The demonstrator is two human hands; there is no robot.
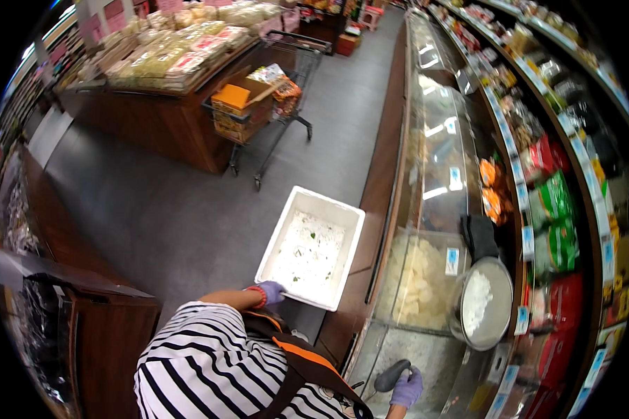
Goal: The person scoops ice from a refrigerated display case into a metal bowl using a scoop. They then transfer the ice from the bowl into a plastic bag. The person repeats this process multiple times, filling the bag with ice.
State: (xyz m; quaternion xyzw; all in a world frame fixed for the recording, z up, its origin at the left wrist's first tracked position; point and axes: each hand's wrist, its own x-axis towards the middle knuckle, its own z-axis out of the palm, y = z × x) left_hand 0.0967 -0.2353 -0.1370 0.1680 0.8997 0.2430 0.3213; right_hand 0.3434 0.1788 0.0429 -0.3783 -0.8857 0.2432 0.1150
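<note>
My left hand [272, 291], in a purple glove, grips the near rim of a white foam box [282, 230] beside the counter. Bits of green leaf and dark specks lie scattered over the box's pale inside. In my right hand [407, 388], also gloved, is a grey scoop [391, 376]. It is held over a display compartment [424, 351] whose floor shows pale residue. Just beyond that, pale yellowish dried food pieces [416, 283] fill a clear-walled bin. To the right of the bin, a metal bowl [507, 314] tilts, with white material [477, 304] inside.
A shopping cart [293, 99] holding an open carton [241, 112] stands in the aisle. Covered bins [445, 141] run along the counter, below shelves of packaged goods [555, 204]. Wooden display stands [157, 125] with wrapped goods line the left. A dark cloth [479, 238] hangs near the bowl.
</note>
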